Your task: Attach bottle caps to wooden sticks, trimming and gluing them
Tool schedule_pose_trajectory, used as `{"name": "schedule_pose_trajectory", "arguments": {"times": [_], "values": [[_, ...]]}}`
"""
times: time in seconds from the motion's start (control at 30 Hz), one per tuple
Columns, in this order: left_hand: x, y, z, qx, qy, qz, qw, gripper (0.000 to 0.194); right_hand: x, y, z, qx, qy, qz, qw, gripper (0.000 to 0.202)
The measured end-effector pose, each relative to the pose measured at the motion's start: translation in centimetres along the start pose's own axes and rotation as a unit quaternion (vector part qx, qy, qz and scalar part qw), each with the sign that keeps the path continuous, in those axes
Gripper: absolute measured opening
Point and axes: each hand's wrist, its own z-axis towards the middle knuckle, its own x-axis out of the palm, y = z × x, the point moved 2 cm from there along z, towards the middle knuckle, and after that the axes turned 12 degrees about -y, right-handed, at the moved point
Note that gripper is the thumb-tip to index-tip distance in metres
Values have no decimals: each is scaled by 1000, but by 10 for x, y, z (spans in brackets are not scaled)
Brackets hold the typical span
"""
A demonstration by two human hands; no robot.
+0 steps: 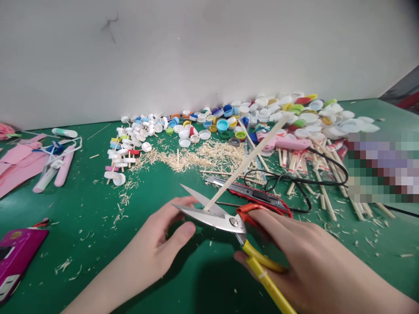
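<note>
My right hand (294, 244) is closed around the scissors (212, 220), which have one red and one yellow handle. Their blades are parted and point left. A pale wooden chopstick (247, 161) slants up and to the right from between the blades; its lower end is hidden behind the near blade. My left hand (163, 240) is beside the blade tips, its thumb apart from its curled fingers, with nothing visible between them. Just beyond the scissors, a red and grey utility knife (252, 192) lies on the green table (147, 279).
Bottle caps (222, 125) are heaped along the wall, with caps threaded on sticks (122, 152) at left. Wood shavings (209, 157) are scattered about. A pink glue gun (284, 141) with a black cord and several chopsticks (324, 196) lie right. A magenta box (22, 253) is at left.
</note>
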Motion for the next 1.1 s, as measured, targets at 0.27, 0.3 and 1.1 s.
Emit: {"name": "schedule_pose_trajectory", "arguments": {"times": [0.27, 0.3, 1.1], "values": [[-10, -24, -7, 440, -287, 320, 788, 59, 3, 8, -5, -85, -39, -98, 991, 21], [-6, -26, -8, 452, -271, 342, 778, 61, 4, 11, -6, -90, -40, -103, 990, 20], [15, -28, 4, 449, -242, 415, 754, 39, 13, 27, -11, -129, -75, -172, 974, 37]]}}
